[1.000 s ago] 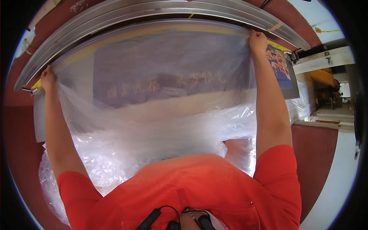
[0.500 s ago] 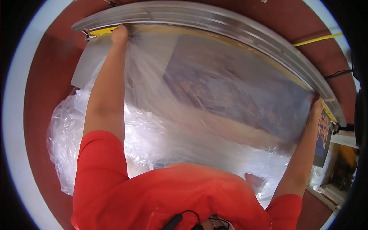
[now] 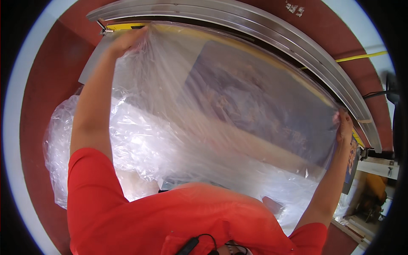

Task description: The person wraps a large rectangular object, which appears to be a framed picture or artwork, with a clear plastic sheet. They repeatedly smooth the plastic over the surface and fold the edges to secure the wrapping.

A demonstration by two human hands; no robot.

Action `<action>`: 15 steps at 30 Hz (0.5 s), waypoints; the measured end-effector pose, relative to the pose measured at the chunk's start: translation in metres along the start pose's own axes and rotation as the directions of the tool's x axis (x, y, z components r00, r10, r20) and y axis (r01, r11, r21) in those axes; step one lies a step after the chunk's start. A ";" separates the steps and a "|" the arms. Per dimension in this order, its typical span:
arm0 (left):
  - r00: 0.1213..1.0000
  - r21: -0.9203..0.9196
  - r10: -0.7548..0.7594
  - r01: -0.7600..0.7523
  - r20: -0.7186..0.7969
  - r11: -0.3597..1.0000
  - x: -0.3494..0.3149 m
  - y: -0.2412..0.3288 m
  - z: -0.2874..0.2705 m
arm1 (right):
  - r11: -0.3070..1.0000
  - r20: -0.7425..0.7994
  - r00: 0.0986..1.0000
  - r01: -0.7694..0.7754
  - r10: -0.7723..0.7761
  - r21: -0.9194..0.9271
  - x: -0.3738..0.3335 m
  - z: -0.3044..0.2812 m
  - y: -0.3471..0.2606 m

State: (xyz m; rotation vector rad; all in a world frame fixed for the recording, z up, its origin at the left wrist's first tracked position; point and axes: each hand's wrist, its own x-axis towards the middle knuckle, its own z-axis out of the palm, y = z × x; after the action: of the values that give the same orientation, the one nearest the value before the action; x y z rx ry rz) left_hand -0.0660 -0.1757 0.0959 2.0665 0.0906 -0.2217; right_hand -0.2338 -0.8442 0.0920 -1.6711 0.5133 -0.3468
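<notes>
A clear plastic sheet [image 3: 165,91] stretches between my two hands, its far edge running alongside a long silver metal bar [image 3: 255,25]. My left hand [image 3: 128,40], slightly blurred, is closed on the sheet's far left corner, where folds fan out. At the right, my right hand [image 3: 345,125] pinches the other end of that edge. Beneath the film lies a flat panel with a dark blue area [image 3: 250,95] and pale marks. A patterned part [image 3: 351,163] of it shows uncovered beyond my right forearm. A yellow strip [image 3: 123,26] follows the bar.
Crumpled plastic [image 3: 59,148] bulges out at the left and toward my body. The floor [image 3: 46,72] is dark red. A yellow cable [image 3: 361,56] and a black cable [image 3: 376,93] lie past the bar at right. Wooden framing [image 3: 376,168] stands at the lower right.
Both hands have come away from the yellow strip by the bar, holding the plastic's edge. My left hand moved slightly left and nearer; the right one shifted a little left.
</notes>
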 end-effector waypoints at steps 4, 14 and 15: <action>0.995 0.372 -0.085 0.059 0.055 0.926 -0.050 -0.018 -0.040 | 0.994 -0.028 0.995 0.094 -0.096 -0.061 0.009 -0.031 -0.001; 0.960 0.060 -0.276 0.278 -0.039 0.959 -0.188 -0.096 -0.111 | 0.914 0.461 0.826 0.398 -0.323 -0.074 -0.179 0.080 -0.038; 0.959 0.066 -0.281 0.284 -0.047 0.957 -0.193 -0.097 -0.110 | 0.866 0.710 0.691 0.432 -0.138 -0.251 -0.221 0.101 -0.028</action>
State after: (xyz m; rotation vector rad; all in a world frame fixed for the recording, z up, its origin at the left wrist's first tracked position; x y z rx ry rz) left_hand -0.2568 -0.0273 0.1018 2.1252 0.4079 -0.3667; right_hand -0.3680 -0.6410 0.1168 -2.1359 -0.2700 0.1773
